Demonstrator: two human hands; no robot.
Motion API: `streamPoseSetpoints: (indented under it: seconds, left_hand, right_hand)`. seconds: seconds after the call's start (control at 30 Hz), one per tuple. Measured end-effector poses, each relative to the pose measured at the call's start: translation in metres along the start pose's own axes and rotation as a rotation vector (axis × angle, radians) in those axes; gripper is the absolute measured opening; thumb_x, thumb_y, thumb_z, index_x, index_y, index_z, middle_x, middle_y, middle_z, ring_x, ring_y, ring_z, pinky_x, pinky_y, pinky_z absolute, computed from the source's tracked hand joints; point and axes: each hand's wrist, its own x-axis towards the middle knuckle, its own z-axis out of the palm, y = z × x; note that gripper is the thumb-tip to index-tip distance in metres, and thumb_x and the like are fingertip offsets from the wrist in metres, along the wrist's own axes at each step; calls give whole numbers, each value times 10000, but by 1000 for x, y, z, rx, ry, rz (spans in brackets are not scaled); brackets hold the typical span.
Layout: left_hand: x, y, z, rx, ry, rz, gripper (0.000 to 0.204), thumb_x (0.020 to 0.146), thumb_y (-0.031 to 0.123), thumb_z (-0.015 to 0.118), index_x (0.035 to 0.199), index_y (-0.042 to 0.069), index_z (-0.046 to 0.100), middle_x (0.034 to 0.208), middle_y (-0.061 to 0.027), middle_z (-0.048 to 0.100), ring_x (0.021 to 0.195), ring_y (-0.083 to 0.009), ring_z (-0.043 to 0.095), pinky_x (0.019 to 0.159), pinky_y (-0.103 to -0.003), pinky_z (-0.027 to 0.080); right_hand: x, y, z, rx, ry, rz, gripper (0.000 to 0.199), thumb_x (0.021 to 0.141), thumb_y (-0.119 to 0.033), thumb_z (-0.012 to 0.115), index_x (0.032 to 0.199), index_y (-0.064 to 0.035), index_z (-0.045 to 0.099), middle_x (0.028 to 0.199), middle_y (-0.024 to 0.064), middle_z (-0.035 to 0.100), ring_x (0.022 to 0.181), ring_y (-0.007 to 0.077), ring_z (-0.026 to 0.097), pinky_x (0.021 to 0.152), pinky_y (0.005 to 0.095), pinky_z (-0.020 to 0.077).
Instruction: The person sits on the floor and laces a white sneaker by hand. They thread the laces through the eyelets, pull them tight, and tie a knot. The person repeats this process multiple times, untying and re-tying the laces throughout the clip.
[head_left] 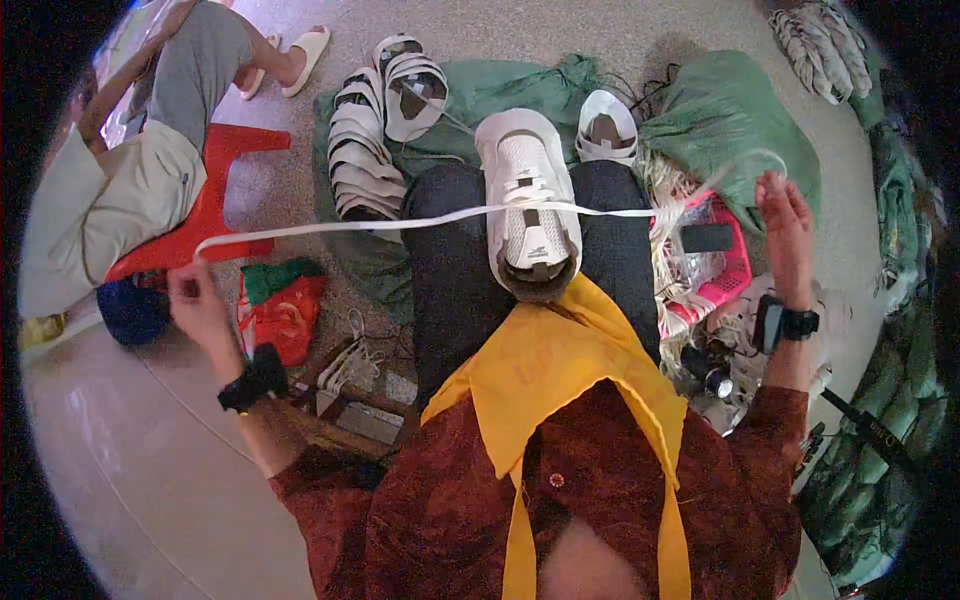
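Observation:
A white sneaker (518, 160) rests across my lap, its toe pointing away from me and its heel opening near my yellow apron (540, 345). One white shoelace (400, 222) crosses the shoe's eyelet area and stretches out to both sides. Out to the left, my left hand (197, 305) pinches one side of the lace, slightly blurred. My right hand (785, 215), raised at the right, has its fingers closed on the other side, where the lace curls over near the fingertips. Both hands are well apart from the shoe.
Stacked white shoe uppers (365, 165) lie on green sacking (470, 85) beyond my knees, with another upper (606, 128) nearby. A pink basket (735, 265) holds bundled laces at my right, before a full green sack (730, 115). A person sits on a red stool (225, 165) at left.

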Motion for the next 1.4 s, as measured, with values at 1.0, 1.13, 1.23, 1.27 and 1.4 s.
streamPoseSetpoints:
  seconds: [1.0,1.13,1.23,1.27,1.4]
  left_hand:
    - [-131,195,187,-901,-744,-51,67,924,-69,634,943,-32,582,1075,-117,690,933,-134,646,837,-267,540]
    - [-133,193,189,-976,-742,-93,62,929,-62,632,947,-31,581,1096,-136,695,926,-138,654,834,-273,549]
    - [-133,194,189,-970,-747,-85,63,933,-59,631,951,-32,577,1102,-146,696,916,-136,655,830,-273,550]
    - [-132,194,189,-952,-748,-72,63,935,-57,631,952,-32,576,1100,-147,697,915,-136,655,830,-273,551]
    - [-134,191,193,-955,-743,-94,59,941,-53,627,957,-33,573,1099,-145,699,914,-137,655,841,-276,553]
  right_hand:
    - [-28,41,213,-126,-316,-110,77,897,-39,713,963,-2,723,814,26,729,731,74,667,666,234,528]
    - [-27,47,215,-118,-292,-124,67,903,-35,702,960,-3,713,800,19,717,726,69,661,664,232,525]
    - [-28,49,215,-131,-271,-127,60,905,-34,697,956,-3,704,795,11,707,726,65,650,668,231,522]
    - [-29,49,216,-137,-264,-127,58,906,-34,696,956,-3,701,795,8,704,728,63,646,670,231,521]
    - [-34,49,218,-127,-247,-176,65,907,-34,697,963,-2,690,829,9,702,755,62,636,692,239,525]
